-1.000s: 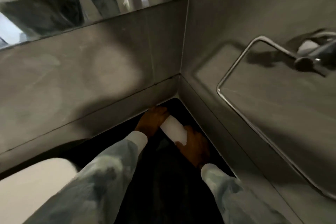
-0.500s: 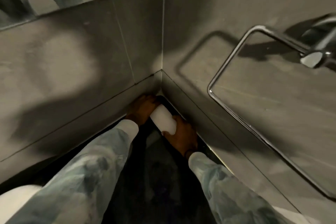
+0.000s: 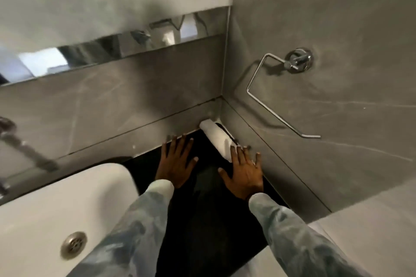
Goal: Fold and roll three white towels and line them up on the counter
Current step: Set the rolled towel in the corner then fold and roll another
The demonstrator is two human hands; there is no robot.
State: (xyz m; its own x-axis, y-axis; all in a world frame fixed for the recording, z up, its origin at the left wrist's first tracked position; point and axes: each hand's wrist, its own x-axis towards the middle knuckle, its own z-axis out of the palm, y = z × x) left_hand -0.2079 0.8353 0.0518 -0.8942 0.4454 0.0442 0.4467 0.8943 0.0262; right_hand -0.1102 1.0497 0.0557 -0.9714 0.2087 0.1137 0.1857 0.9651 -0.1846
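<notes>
— Walls (image 3: 315, 74) of grey tile meet at the corner, and the black counter (image 3: 202, 220) runs below them. What differs from half a second ago?

— Then both hands held the rolled towel (image 3: 217, 139). Now they have let go: the left hand (image 3: 176, 162) lies flat with fingers spread, apart from it; the right hand (image 3: 244, 170) is also spread, fingertips at its near end.

— Where does the roll lie?

— In the counter's far corner, along the right wall. Its long axis points from the corner toward the right hand.

— Anything smaller?

— The white sink (image 3: 56, 220) at left, the chrome towel ring (image 3: 270, 96) on the right wall.
</notes>
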